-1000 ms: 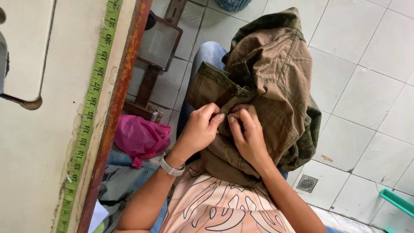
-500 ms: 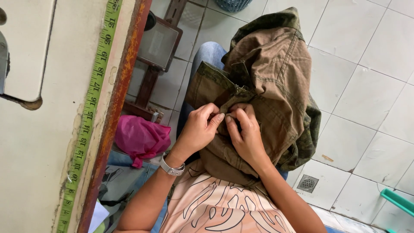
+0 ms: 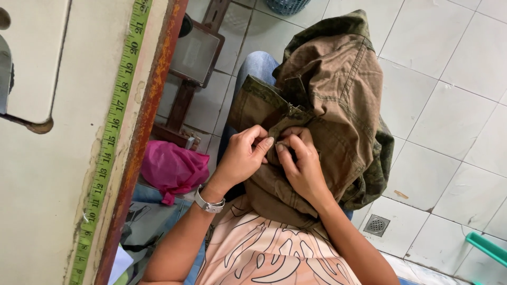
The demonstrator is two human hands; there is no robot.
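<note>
White tiled floor [image 3: 449, 121] is filling the right side of my view, w/ a small round drain [image 3: 376, 225] low down and a blue basket [image 3: 288, 5] at the top edge. On the left I'm seeing a pale counter [image 3: 47, 200] w/ a rusty edge and a yellow-green measuring tape [image 3: 108, 142] running along it. Under the counter a pink bag [image 3: 171, 168] is lying near a dark metal pedal frame [image 3: 195, 58].

The person is sitting w/ an olive-brown jacket [image 3: 338, 89] bunched over the lap, draping across a blue-jeaned knee. Both hands are meeting at the jacket's middle fold, approx. just below a seam. The left hand [image 3: 244, 155], wearing a silver wristwatch [image 3: 209, 202], is pinching the cloth btw. thumb and fingers, narrow grip. The right hand [image 3: 301, 163] is also gripping a fold of the same cloth, fingertips curled tight and touching the left hand's. I can't tell whether anything small is sitting btw. the fingers. A peach patterned shirt [image 3: 264, 253] is showing at the bottom, and a teal bar [image 3: 488, 248] is poking in at the lower right corner.
</note>
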